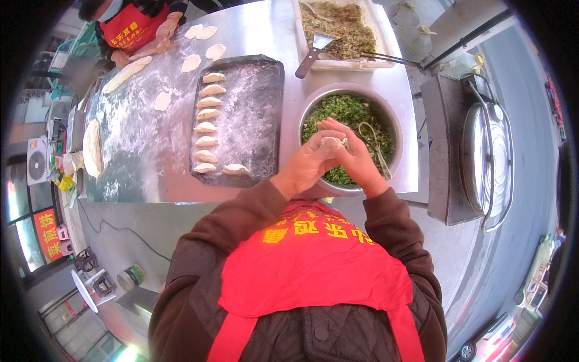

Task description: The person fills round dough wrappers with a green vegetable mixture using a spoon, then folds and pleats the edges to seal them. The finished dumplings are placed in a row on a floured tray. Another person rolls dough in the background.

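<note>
Over a steel bowl (397, 135) of chopped green filling, my left hand (310, 163) and my right hand (359, 158) press together around a dough dumpling (335, 141); only its pale edge shows between the fingers. A spoon (379, 147) leans in the bowl at the right. To the left of the bowl lies a floured black tray (277, 117). It bears a column of folded dumplings (208, 114) along its left side and one more dumpling (236, 169) near its front edge.
Behind the bowl stands a white tub (344, 65) of brown-green filling, with a wooden-handled scraper (307, 63) on its rim. Dough rounds (191, 63) and long dough pieces (92, 148) lie on the floured steel table (144, 181). A co-worker (135, 29) holds a rolling pin (151, 52) at the back left.
</note>
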A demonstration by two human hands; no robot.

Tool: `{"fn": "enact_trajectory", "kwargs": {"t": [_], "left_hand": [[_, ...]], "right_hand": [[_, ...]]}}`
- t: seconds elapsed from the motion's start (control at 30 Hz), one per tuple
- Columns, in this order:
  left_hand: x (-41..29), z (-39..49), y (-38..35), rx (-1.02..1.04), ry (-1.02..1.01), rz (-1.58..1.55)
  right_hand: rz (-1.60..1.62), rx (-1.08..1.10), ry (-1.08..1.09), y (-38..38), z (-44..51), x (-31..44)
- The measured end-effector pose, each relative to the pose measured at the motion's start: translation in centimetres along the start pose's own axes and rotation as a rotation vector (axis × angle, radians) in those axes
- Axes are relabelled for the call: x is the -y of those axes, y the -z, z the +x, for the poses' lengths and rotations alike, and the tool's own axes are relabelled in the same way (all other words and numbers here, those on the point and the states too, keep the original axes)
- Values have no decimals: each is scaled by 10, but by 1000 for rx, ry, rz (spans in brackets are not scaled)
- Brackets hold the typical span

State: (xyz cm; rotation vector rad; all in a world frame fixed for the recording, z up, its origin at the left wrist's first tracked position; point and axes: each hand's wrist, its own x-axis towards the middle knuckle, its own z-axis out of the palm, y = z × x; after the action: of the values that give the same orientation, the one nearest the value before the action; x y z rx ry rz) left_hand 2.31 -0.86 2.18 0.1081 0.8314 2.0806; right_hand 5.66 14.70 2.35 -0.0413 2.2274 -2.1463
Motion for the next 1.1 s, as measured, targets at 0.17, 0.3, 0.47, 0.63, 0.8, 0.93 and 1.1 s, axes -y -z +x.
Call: {"fn": "enact_trajectory", "kwargs": {"t": [0.17, 0.3, 0.47, 0.63, 0.8, 0.93, 1.1], "left_hand": [[-3, -4, -11, -92, -40, 65], [-11, -9, -16, -118, -8, 101], [-19, -19, -3, -145, -76, 460], [0, -11, 5, -123, -188, 698], [11, 0, 6, -178, -267, 631], [10, 0, 6, -231, -342, 652], [5, -7, 13, -332, -522, 883]], "right_hand": [[-114, -214, 7, -14, -3, -7], [-296, -248, 67, -18, -8, -2], [-51, -438, -14, -14, -12, 4], [516, -473, -157, -24, -8, -6], [525, -411, -189, -45, -12, -13], [348, -430, -174, -55, -8, -11], [-205, -442, -69, -64, -1, -4]]}}
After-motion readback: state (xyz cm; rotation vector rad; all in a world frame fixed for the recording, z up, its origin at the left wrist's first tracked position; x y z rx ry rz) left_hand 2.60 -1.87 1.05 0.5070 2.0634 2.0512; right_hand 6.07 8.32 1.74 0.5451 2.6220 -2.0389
